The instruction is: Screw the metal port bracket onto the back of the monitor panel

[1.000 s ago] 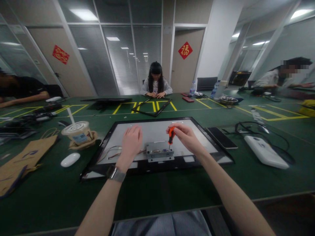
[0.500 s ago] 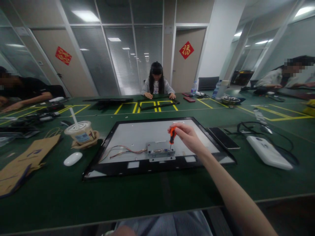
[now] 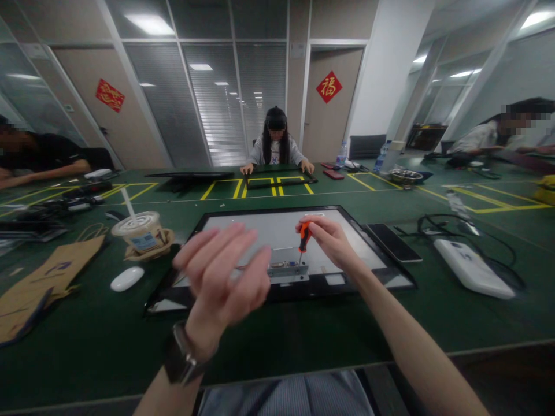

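Note:
A monitor panel [image 3: 347, 228] lies face down on the green table [image 3: 108, 335], with a small metal circuit box [image 3: 288, 268] at its near edge. My right hand [image 3: 332, 240] is closed on an orange-handled screwdriver [image 3: 304, 236], held upright with its tip at the box's right end. My left hand [image 3: 225, 274] is raised in mid-air in front of the panel, fingers spread and empty, blurred by motion. It hides the panel's left-middle part and the wires there.
To the left are a lidded drink cup [image 3: 139, 232], a white mouse [image 3: 126, 278] and a brown paper bag [image 3: 39, 280]. To the right lie a black phone [image 3: 393, 242] and a white device [image 3: 473, 268] with a cable. Three other people sit around the table.
My left hand left the panel, dropped out of view, and now is raised again, open, in front of the panel. My right hand and the screwdriver have stayed at the metal box.

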### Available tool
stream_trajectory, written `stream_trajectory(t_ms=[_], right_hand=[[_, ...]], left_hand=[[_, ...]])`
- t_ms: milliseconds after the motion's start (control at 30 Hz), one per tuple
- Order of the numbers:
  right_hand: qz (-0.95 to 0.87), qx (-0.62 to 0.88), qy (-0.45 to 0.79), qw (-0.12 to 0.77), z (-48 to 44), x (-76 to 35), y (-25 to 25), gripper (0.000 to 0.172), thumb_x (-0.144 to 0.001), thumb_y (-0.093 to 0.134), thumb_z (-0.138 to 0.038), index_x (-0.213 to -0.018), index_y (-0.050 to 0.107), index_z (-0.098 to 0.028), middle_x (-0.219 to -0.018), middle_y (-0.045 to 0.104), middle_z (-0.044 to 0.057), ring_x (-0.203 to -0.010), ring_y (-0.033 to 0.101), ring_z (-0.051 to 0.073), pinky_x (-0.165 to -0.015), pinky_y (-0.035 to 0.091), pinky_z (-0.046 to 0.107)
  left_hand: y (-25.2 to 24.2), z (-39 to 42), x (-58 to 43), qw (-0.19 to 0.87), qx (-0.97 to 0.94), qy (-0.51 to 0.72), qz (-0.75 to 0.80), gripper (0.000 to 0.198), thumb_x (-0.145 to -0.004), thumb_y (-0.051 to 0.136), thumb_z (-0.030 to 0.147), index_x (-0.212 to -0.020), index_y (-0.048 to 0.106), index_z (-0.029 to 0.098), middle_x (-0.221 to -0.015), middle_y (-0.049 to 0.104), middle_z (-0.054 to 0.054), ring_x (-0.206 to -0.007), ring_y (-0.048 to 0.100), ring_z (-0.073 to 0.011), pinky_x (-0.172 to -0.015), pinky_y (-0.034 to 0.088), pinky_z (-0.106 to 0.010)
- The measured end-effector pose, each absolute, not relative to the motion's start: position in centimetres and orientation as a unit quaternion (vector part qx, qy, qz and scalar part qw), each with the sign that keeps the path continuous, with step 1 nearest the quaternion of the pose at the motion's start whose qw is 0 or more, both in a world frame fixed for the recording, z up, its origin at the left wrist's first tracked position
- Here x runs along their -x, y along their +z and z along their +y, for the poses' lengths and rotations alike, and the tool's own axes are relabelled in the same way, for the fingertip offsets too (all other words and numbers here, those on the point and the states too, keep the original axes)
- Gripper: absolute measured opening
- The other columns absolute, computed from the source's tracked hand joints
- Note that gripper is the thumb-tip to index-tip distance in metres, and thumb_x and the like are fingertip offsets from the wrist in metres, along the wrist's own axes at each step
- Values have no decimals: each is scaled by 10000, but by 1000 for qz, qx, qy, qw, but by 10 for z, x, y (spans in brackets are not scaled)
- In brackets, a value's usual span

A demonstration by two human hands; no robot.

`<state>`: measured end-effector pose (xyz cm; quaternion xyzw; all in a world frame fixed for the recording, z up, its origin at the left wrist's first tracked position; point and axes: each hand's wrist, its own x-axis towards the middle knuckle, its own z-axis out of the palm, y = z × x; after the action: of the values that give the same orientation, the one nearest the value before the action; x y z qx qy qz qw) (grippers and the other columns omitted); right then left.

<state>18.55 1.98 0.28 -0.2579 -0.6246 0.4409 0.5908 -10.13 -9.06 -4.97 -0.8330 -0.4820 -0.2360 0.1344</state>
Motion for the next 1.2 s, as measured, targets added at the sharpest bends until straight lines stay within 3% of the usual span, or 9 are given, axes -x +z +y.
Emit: stream_trajectory(t_ms=[167,300,400,667,867,1033,1200], right_hand=[[-628,252,407,613,23,-187,2,196,-826,773,-475,-867,778,-284,-952,691,28,-874,653,197,-842,542,385],[-635,264,407,601,22,-189,2,182,-868,737,-438,-962,779,-288,-907,688,17,-890,660,193,-881,525,392],[-633,270,419,593,20,-188,4,240,-885,714,-447,-1049,755,-276,-919,723,31,-908,671,204,-884,527,399],[-647,236,427,586,16,-187,8,205,-873,726,-486,-885,753,-283,-915,702,25,-872,670,201,-835,552,379],[-671,264,401,565,18,-191,8,258,-961,622,-442,-1124,754,-292,-970,755,46,-956,701,219,-884,560,409],[-665,269,378,584,19,-194,11,235,-945,638,-401,-1096,766,-275,-1004,774,52,-973,715,225,-930,554,433],[-663,285,397,567,21,-198,9,281,-872,721,-390,-1118,755,-259,-1068,764,76,-950,722,242,-867,588,448]], left_hand=[[-28,15,92,117,834,-181,-508,476,-941,466,164,-1399,575,228,-1445,602,-105,-1407,497,-276,-1213,350,-500],[-33,58,85,92,826,-124,-542,488,-969,348,90,-1387,588,166,-1515,535,-128,-1423,483,-273,-1204,359,-497],[-48,62,82,53,840,-78,-535,493,-993,336,115,-1445,531,150,-1573,466,-125,-1460,437,-272,-1203,361,-488],[-58,63,84,-24,832,-73,-550,470,-1039,321,238,-1472,502,207,-1583,460,-82,-1457,445,-241,-1217,333,-488],[-55,62,83,-36,827,-79,-555,476,-1027,325,230,-1465,510,193,-1577,467,-90,-1465,432,-232,-1220,325,-481],[-55,61,83,-30,828,-78,-554,477,-1019,342,224,-1465,508,190,-1571,476,-94,-1457,444,-230,-1222,322,-460],[-56,62,83,-29,827,-82,-556,469,-1023,336,233,-1453,522,211,-1571,477,-87,-1453,449,-230,-1218,329,-465]])
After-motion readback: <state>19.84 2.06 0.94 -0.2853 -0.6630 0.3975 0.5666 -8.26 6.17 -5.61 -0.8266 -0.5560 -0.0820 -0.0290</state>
